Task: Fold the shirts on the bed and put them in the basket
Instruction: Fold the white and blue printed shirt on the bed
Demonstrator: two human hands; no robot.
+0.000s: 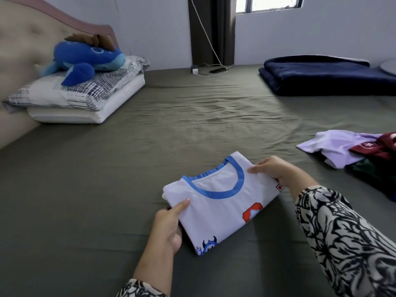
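A white shirt with a blue collar and cartoon prints point(222, 202) is folded into a compact rectangle just above the olive bed sheet point(107, 179). My left hand point(169, 226) grips its near left edge, thumb on top. My right hand point(276, 170) pinches its far right corner near the collar. A loose pile of unfolded shirts point(347, 151), lilac, maroon and dark green, lies at the right edge of the bed. No basket is in view.
Stacked pillows point(75, 99) with a blue plush toy point(85, 58) sit at the headboard on the left. A folded navy blanket point(325, 76) lies at the far right. A charger and phone point(210, 70) rest at the far edge below the window.
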